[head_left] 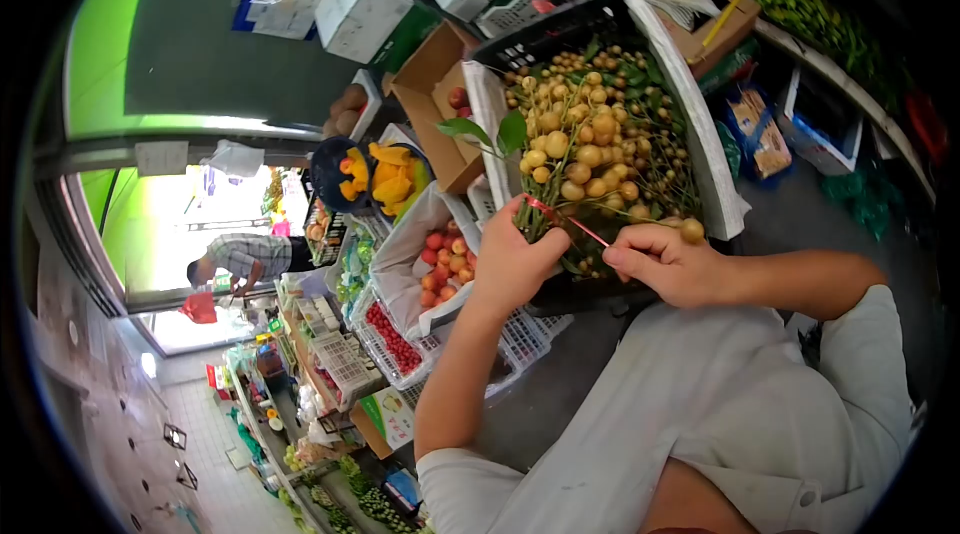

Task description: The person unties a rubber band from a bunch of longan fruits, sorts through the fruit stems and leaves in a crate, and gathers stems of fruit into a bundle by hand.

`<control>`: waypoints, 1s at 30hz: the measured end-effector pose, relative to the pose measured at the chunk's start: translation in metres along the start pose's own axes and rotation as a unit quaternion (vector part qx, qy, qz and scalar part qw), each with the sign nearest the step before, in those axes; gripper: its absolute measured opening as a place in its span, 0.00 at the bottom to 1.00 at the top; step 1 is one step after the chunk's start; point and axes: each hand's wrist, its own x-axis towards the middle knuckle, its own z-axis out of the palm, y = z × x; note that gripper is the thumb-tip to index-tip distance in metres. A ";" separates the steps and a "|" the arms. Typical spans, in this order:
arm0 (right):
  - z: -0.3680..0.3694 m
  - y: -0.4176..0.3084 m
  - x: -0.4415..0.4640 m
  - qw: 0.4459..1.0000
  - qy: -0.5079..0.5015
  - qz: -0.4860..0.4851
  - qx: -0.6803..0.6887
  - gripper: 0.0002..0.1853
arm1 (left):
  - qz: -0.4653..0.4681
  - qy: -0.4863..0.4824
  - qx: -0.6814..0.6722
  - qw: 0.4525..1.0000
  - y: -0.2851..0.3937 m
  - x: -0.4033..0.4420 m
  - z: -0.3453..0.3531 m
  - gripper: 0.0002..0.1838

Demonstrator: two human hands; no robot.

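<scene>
My left hand (515, 254) is closed round the green stems of a bunch of round yellow-brown fruit (580, 139), whose fruit fans out beyond the hand. Around the stems runs a thin red tie (575, 224). Its free end stretches to my right hand (660, 264), where thumb and fingers pinch it. Both hands are over the near end of a dark crate with white padded sides (690, 114), which holds more of the same fruit on stems with green leaves.
Left of the crate are an open cardboard box (425, 104), a lined box of red-orange fruit (445, 264) and a basket of small red fruit (393, 339). Green produce (815, 19) lies at the upper right. Another person (245, 262) bends near the doorway.
</scene>
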 end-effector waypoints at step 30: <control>-0.062 -0.104 0.086 0.803 -0.174 -0.321 -0.470 0.09 | 0.301 0.058 0.388 0.869 -0.002 -0.015 0.034 0.13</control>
